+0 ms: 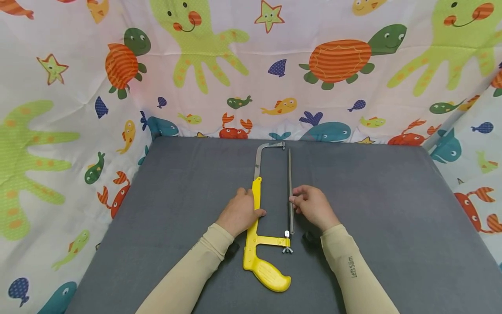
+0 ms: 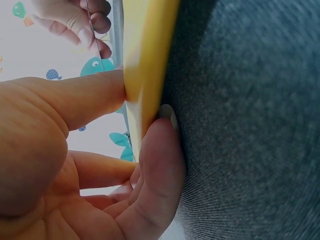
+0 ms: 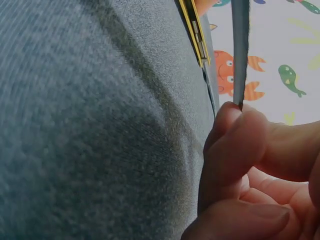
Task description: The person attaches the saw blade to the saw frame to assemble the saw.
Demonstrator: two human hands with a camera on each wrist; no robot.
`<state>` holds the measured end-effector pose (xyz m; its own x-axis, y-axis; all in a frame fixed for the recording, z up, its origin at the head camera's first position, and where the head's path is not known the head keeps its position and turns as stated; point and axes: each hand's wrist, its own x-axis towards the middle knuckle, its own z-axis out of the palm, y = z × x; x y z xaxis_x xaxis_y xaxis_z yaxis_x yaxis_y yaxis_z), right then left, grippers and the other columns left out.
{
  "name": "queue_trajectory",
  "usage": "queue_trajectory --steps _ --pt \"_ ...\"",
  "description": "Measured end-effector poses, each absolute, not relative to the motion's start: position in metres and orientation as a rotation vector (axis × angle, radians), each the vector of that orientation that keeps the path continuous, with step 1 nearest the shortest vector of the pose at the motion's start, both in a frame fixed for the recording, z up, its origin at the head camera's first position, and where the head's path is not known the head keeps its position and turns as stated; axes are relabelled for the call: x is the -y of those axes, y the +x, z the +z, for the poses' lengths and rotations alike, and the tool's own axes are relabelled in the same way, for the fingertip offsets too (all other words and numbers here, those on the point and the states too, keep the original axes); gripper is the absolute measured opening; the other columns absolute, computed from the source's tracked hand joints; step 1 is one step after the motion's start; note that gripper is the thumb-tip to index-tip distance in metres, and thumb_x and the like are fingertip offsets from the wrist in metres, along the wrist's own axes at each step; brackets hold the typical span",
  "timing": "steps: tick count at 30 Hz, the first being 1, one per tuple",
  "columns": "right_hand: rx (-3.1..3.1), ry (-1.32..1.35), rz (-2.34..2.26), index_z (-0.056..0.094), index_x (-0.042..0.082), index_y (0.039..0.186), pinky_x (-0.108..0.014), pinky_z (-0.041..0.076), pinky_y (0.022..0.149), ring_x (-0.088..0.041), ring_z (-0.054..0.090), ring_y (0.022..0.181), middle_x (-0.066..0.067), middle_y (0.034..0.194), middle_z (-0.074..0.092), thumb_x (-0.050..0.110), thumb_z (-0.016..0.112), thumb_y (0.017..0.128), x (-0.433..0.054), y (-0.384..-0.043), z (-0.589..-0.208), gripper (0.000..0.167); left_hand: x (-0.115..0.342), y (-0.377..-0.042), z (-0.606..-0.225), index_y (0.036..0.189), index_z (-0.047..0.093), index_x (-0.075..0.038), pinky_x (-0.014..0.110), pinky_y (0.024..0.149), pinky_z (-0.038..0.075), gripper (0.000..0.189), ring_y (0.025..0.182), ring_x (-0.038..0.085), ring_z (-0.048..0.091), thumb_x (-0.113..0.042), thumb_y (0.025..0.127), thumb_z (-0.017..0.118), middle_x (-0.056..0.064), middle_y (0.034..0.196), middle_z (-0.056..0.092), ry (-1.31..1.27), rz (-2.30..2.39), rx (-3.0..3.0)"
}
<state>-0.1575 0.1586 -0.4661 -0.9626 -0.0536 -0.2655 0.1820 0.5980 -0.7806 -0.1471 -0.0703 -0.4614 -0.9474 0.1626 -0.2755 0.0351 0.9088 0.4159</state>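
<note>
A hacksaw frame (image 1: 256,189) with a yellow handle (image 1: 270,275) lies on the grey cloth. My left hand (image 1: 238,211) grips its yellow bar, thumb on one side and fingers on the other; the left wrist view shows the bar (image 2: 145,45) between them. Between right thumb and fingers, my right hand (image 1: 313,207) pinches a thin hacksaw blade (image 1: 290,174). In the right wrist view the blade (image 3: 241,55) stands out from the fingertips. Its far end is apart from the frame's metal tip (image 1: 283,146); its near end is close to the wing-nut fitting (image 1: 287,244).
Grey cloth (image 1: 392,218) covers the table. A white curtain (image 1: 235,78) printed with sea animals hangs along the back and both sides. Small dark objects, partly hidden, sit under both wrists.
</note>
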Motion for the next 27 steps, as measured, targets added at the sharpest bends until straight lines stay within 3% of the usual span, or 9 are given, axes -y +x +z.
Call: queue_trajectory --steps 27 --pt "-2.596 0.053 -1.295 0.067 0.004 0.134 -0.033 0.047 0.069 -0.021 0.060 0.076 -0.010 0.093 0.073 0.019 0.064 0.110 -0.1551 -0.1578 -0.4732 0.029 0.0688 -0.1482 -0.4640 0.164 0.040 0.004 0.029 0.066 0.055 0.090 0.074 0.020 0.062 -0.044 0.099 0.080 0.021 0.139 0.054 0.148 0.575 -2.760"
